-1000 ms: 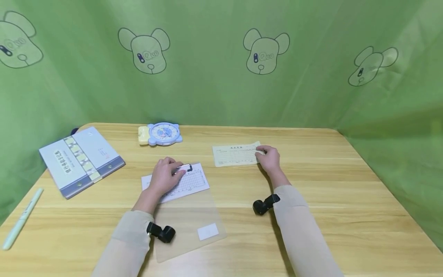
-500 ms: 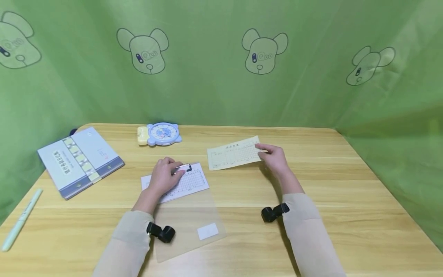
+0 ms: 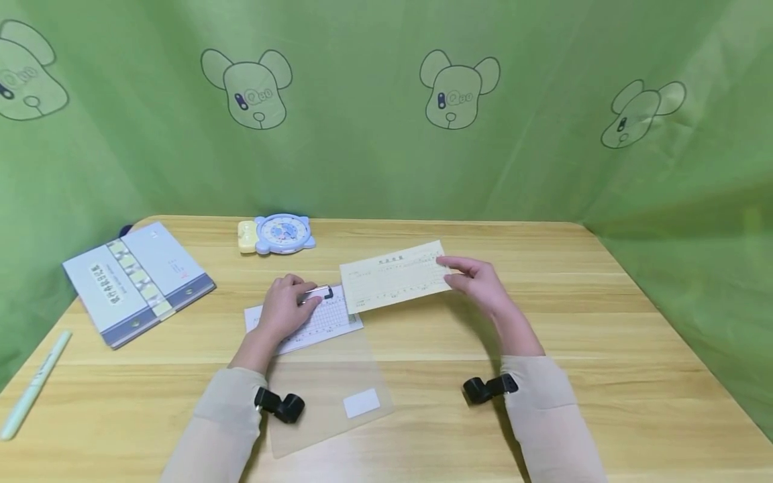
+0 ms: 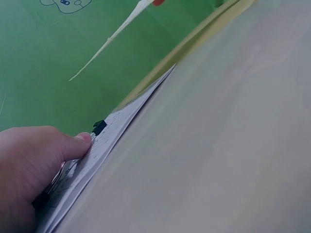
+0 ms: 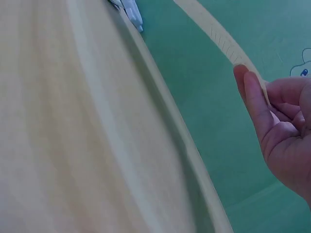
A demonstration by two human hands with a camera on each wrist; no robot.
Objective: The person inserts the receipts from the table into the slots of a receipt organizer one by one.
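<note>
A translucent clipboard (image 3: 326, 376) lies on the table with white printed forms (image 3: 335, 316) under its metal clip (image 3: 322, 292). My left hand (image 3: 285, 307) grips the clip at the board's top, its thumb on the metal in the left wrist view. To the right, my right hand (image 3: 480, 285) pinches the right end of a pale yellow printed slip (image 3: 395, 276) between thumb and fingers. That slip is raised above the table, and its left end overlaps the white forms in the head view. In the right wrist view the slip (image 5: 216, 36) bends away from the fingers.
A blue and white account book (image 3: 139, 278) lies at the left, with a pale green marker (image 3: 36, 386) in front of it. A blue toy clock (image 3: 284, 233) with a yellow end is near the back edge. A green curtain (image 3: 374, 168) stands behind the table.
The right hand has lifted the yellow slip off the table and carried it left and nearer, over the edge of the forms. My left hand has stayed on the clip.
</note>
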